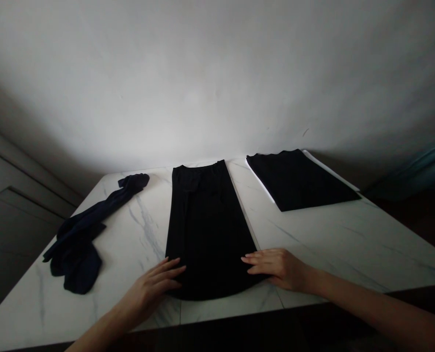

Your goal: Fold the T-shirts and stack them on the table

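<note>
Right now your left hand (149, 288) and right hand (281, 269) rest flat on the lower edges of a black garment (206, 230), fingers (171, 270) open and holding nothing, with the garment lying spread out between them on the marble desk (312, 234). Well out past your left fingers lies a crumpled navy garment (80, 239), while a folded black garment (294, 178) sits farther ahead of your right fingers (254, 259).
</note>
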The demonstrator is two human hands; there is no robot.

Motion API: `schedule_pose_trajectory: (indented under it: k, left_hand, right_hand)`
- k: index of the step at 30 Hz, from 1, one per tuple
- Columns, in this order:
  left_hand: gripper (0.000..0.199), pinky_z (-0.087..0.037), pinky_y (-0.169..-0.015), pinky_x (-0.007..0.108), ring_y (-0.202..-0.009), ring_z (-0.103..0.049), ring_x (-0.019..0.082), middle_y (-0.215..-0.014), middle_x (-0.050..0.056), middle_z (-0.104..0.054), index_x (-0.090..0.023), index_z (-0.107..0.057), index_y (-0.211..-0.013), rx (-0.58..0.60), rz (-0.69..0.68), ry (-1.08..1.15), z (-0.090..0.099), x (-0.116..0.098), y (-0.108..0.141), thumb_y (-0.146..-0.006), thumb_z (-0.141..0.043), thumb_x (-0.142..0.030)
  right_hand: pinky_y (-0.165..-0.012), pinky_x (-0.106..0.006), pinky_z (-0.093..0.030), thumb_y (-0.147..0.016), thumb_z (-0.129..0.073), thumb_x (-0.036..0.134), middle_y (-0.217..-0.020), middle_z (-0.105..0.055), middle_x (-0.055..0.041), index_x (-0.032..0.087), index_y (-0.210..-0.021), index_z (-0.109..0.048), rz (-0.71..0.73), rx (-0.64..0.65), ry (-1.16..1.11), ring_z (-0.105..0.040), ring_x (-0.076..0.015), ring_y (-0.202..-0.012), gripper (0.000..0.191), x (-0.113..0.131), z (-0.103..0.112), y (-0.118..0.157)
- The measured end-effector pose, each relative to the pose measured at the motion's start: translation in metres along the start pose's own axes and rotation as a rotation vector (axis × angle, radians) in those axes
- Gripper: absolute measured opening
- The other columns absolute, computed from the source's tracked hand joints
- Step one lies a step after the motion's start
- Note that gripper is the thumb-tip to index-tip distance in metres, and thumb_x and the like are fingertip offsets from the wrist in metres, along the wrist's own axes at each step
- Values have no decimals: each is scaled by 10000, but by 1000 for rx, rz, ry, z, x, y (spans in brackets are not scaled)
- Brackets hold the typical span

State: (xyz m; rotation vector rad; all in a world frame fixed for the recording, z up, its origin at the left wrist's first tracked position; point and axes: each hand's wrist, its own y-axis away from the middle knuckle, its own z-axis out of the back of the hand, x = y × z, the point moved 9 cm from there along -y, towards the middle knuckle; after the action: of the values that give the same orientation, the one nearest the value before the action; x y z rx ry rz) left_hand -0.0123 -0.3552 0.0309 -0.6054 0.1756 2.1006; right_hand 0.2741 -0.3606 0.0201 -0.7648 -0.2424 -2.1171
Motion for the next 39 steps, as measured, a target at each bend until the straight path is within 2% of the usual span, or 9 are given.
schedule_pose_trajectory:
  k: [4,8,11,16,19,23,29,34,39]
  left_hand:
    - [242,-385,-1124,473,-1250,-566,225,-1253,51,-678,-263,-641,-1144,30,275,433,19,27,-17,-954,-491,-258]
    - [233,-539,-780,313,-874,-666,196,-931,44,-719,-205,-657,-1003,-54,446,786,48,63,-48,-888,-613,-403]
    - [265,-457,-599,212,-684,-584,125,-755,-1,-638,-182,-653,-905,-210,476,922,85,94,-83,-821,-693,-431]
    - [288,-453,-580,187,-670,-584,110,-760,-7,-629,-176,-644,-897,-421,448,1123,144,148,-152,-740,-772,-381]
    - [336,-466,-571,185,-676,-600,111,-792,3,-645,-169,-646,-920,-467,444,1112,165,188,-191,-704,-797,-376]
    - [433,-446,-510,181,-620,-585,100,-777,-4,-638,-168,-639,-961,-474,519,1026,169,250,-232,-650,-817,-410]
    - [434,-399,-469,187,-546,-554,100,-668,-35,-597,-174,-635,-974,-498,803,793,149,332,-253,-640,-800,-398]
    - [389,-344,-433,175,-508,-533,92,-632,-29,-583,-157,-652,-966,-543,898,617,133,357,-252,-671,-784,-373]
    - [481,-457,-500,195,-599,-616,119,-742,5,-651,-151,-573,-1131,-594,995,542,126,360,-232,-732,-748,-357]
  right_hand:
    - [-946,-336,-521,-921,-564,320,-1128,-730,-49,235,-1169,-688,-241,10,-340,-677,-200,-1051,291,-28,23,-20]
    - [-855,-336,-554,-838,-654,518,-990,-740,-52,189,-1092,-700,-454,-168,-640,-687,-208,-921,419,-73,56,-50]
    - [-902,-383,-548,-782,-713,526,-1021,-736,-70,170,-1087,-687,-484,-315,-898,-688,-230,-958,470,-101,84,-84]
    - [-881,-364,-569,-836,-696,389,-968,-752,-93,156,-956,-705,-500,-552,-1119,-711,-231,-926,263,-150,140,-148]
    - [-862,-341,-570,-872,-661,328,-933,-757,-90,147,-890,-699,-526,-674,-1113,-717,-213,-879,186,-186,164,-182]
    - [-768,-294,-567,-906,-603,279,-894,-753,-81,146,-843,-675,-609,-775,-958,-711,-191,-812,164,-238,176,-217]
    - [-632,-234,-477,-919,-559,330,-820,-737,-82,135,-760,-672,-856,-747,-317,-694,-201,-794,276,-294,183,-237]
    - [-624,-224,-404,-875,-614,315,-783,-726,-90,147,-677,-671,-930,-738,-139,-681,-219,-833,267,-309,186,-241]
    - [-610,-229,-381,-931,-529,384,-785,-731,-98,158,-698,-692,-955,-674,-35,-679,-215,-813,363,-302,185,-235]
